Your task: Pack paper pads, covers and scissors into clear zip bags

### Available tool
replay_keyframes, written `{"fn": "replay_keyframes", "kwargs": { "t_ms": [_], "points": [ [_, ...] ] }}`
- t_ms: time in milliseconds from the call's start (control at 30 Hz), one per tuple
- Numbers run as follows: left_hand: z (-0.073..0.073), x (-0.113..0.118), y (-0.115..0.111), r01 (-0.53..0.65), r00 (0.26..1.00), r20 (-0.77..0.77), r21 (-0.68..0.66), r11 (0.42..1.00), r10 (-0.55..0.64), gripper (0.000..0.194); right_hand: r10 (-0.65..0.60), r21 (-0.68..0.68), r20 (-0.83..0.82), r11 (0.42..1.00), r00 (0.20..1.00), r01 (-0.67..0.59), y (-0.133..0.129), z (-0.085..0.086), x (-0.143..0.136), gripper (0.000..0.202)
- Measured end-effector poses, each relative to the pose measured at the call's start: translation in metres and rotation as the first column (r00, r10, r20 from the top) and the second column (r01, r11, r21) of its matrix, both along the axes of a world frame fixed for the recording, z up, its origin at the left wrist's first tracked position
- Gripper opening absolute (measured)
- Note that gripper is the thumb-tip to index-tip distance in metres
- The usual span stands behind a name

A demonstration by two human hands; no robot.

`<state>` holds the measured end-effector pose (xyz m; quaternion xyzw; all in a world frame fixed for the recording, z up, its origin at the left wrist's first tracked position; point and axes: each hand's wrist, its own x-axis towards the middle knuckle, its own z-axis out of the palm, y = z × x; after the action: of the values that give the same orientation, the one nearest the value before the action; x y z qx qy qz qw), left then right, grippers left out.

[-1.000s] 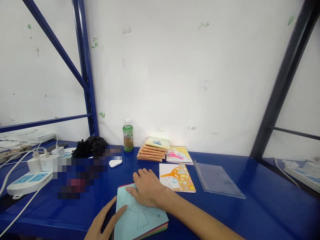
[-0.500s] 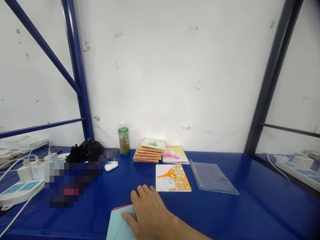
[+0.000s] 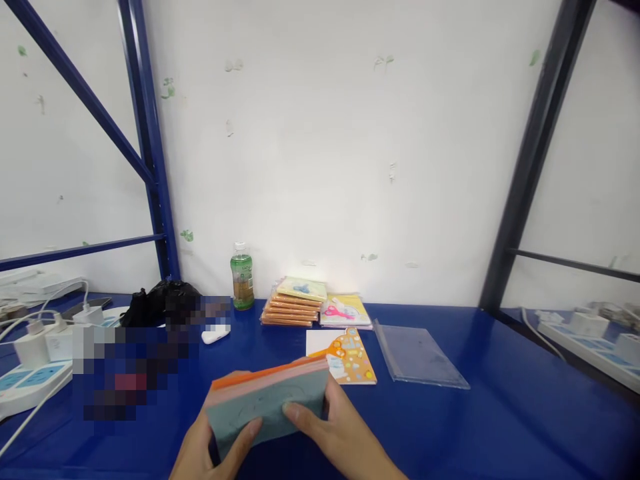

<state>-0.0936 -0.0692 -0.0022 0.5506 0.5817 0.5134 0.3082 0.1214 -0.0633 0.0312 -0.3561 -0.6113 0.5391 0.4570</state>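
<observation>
A stack of coloured paper sheets (image 3: 270,403), blue-grey in front with pink and orange edges behind, is held up above the blue table. My left hand (image 3: 215,437) grips its left side, thumb on the front face. On the right side my right hand (image 3: 340,427) grips it the same way. Faint drawn lines show on the front sheet. Just behind the stack lies an orange and white booklet (image 3: 357,357) with scissors pictured on it, its lower left partly covered by the stack.
A clear plastic sleeve (image 3: 420,353) lies to the right. Behind are a pile of wrapped packs (image 3: 293,310), a pink-scissors booklet (image 3: 345,311) and a green bottle (image 3: 243,280). At left are a white case (image 3: 215,335), black bag (image 3: 165,300) and power strip (image 3: 37,383) with cables.
The paper stack has been lifted and tilted up from the table's front edge. My left hand has come into view holding it, and my right hand has shifted to its right side.
</observation>
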Motion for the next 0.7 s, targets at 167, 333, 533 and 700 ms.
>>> {"fn": "replay_keyframes", "kwargs": {
  "t_ms": [167,333,533,700],
  "points": [
    [0.005,0.014,0.008,-0.004,0.988,0.153,0.028,1.000,0.000,0.063,0.073,0.131,0.186,0.986,0.980,-0.098,0.002,0.016,0.021,0.061],
    [0.008,0.016,0.007,0.047,0.977,0.210,-0.003,0.999,-0.045,0.048,-0.180,0.226,0.704,0.974,0.687,0.024,0.026,0.035,0.073,0.047],
    [0.015,0.014,0.009,0.066,0.959,0.275,0.033,0.997,-0.073,0.057,-0.475,0.395,0.866,0.841,0.158,0.369,0.062,0.016,0.093,0.049],
    [0.021,0.005,0.012,0.094,0.872,0.489,-0.098,0.991,-0.034,0.082,-0.468,0.396,0.864,0.859,0.186,0.325,0.066,0.003,0.091,0.038]
  ]
}}
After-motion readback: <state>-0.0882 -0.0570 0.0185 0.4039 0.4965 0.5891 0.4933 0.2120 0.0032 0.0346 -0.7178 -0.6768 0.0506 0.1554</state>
